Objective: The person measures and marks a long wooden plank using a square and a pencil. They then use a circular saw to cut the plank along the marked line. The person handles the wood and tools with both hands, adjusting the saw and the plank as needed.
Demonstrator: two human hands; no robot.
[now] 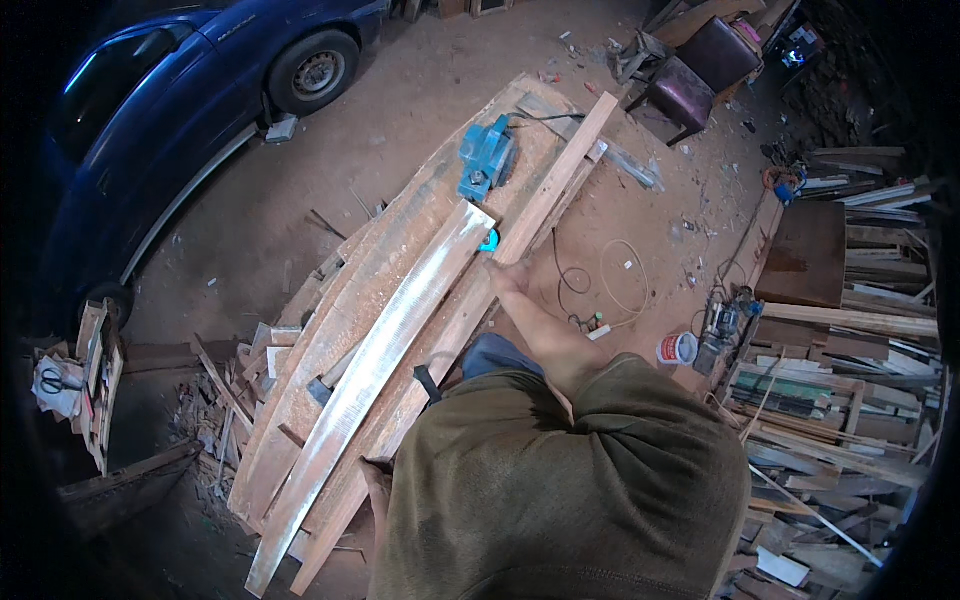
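Note:
My right hand [503, 276] grips a long reddish wooden board [545, 200], just below a cyan round object [489, 240] that looks like a tape measure. My left hand [376, 477], partly hidden by my olive shirt, holds the same board lower down, fingers curled at it. Left of it lies a long board with a pale, shiny face [390, 340]. A blue power planer [485, 155] sits on the sawdust-covered work surface [330, 310], and a hammer-like tool [325, 390] lies beside the pale board.
A dark blue car [170, 100] stands at left. Scrap wood [70, 390] is piled lower left, and stacked planks [850, 400] fill the right. A purple chair [700, 80], cables [610, 280], a white bucket [677, 348] and a power tool [725, 325] occupy the floor.

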